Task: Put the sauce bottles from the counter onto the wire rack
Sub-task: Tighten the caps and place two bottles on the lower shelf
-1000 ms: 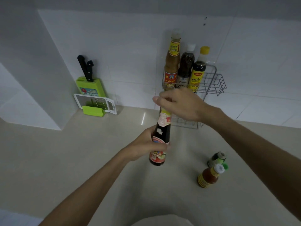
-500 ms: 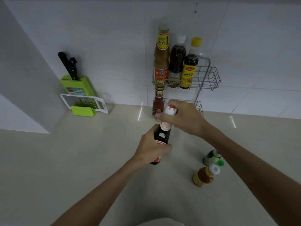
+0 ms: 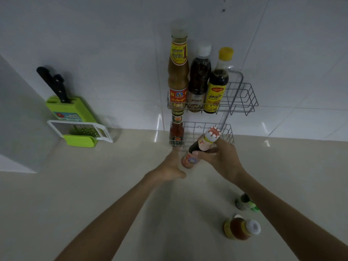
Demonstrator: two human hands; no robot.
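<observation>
A dark sauce bottle (image 3: 199, 147) with a white and red cap is tilted, its cap pointing at the lower tier of the wire rack (image 3: 228, 131). My right hand (image 3: 220, 159) grips it around the middle. My left hand (image 3: 172, 164) is beside the bottle's base with its fingers spread, not wrapped around it. Three tall bottles stand on the rack's upper tier (image 3: 244, 95), and a red chilli sauce bottle (image 3: 177, 131) stands at the left of the lower tier. On the counter at the right lie an orange sauce bottle (image 3: 238, 229) and a small green-capped bottle (image 3: 244, 202).
A green knife block (image 3: 69, 110) with two black-handled knives and a white-framed grater (image 3: 81, 130) stand against the tiled wall at the left. A wall corner juts out at the far left. The beige counter (image 3: 113, 185) stretches in front.
The dark bottle has moved toward the rack's lower tier and tipped over further. My left hand has let go of its body and opened beside the base; my right hand has slid down to its middle.
</observation>
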